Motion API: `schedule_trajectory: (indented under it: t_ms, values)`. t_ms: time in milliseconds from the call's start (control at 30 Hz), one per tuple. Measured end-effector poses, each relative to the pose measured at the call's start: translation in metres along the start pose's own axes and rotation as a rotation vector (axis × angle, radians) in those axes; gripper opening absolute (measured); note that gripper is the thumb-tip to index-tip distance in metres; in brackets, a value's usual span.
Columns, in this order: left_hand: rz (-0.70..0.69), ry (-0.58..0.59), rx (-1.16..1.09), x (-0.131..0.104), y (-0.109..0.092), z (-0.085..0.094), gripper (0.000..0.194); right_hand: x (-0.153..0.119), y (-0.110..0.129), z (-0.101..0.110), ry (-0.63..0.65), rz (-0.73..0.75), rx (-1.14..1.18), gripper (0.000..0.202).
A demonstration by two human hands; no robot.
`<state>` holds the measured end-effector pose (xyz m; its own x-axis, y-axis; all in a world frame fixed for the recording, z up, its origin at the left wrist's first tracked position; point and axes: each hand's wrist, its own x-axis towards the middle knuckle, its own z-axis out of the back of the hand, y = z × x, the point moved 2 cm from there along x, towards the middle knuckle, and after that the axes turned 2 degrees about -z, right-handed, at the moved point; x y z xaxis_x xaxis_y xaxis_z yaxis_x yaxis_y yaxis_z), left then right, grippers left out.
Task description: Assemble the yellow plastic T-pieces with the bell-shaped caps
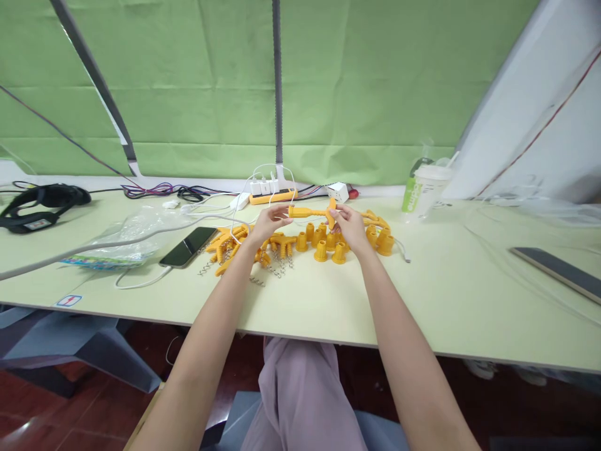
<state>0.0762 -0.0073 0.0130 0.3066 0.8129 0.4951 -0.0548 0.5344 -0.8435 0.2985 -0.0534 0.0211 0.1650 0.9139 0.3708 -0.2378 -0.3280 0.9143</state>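
Above the table, a yellow corkscrew [319,213] lies level between my two hands, with a yellow plastic sleeve [299,212] over its left end. My left hand [268,224] is closed, its fingertips on the flared end of the sleeve. The T-shaped handle is pinched in my right hand [348,224]. No metal spiral shows on this piece. Below and left, a pile of yellow corkscrew handles [282,241] has bare metal spirals sticking out. Several loose yellow sleeves [339,253] stand upright below my right hand, partly hidden by it.
At left lie a phone [188,247], a clear plastic bag [136,238] and a black headset [42,203]. A power strip [272,196] with cables sits at the back. A drink cup [429,191] stands back right; a dark flat device [558,269] lies far right.
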Motion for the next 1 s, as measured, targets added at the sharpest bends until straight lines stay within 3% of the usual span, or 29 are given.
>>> schedule_trajectory:
  t_ms: [200, 300, 433, 533, 633, 1000]
  values:
    - [-0.018, -0.067, 0.084, -0.001, 0.004, 0.007, 0.059, -0.002, 0.001, -0.004, 0.021, 0.007, 0.043, 0.039]
    - [0.053, -0.107, 0.081, 0.000, 0.011, 0.011, 0.062, -0.003, 0.004, -0.004, 0.025, 0.017, 0.045, 0.040]
    - [0.179, -0.128, 0.064, 0.001, 0.011, 0.013, 0.039, -0.004, 0.006, -0.003, 0.016, 0.020, 0.028, 0.041]
    - [0.230, -0.074, 0.034, -0.001, 0.004, 0.009, 0.047, -0.003, 0.004, -0.004, 0.016, 0.029, 0.020, 0.040]
    - [0.190, -0.030, 0.061, -0.003, -0.005, 0.003, 0.055, -0.001, 0.002, -0.005, 0.017, 0.048, 0.028, 0.039]
    - [0.033, 0.001, -0.055, -0.005, -0.011, 0.004, 0.050, -0.002, 0.002, -0.003, 0.015, 0.052, -0.036, 0.039]
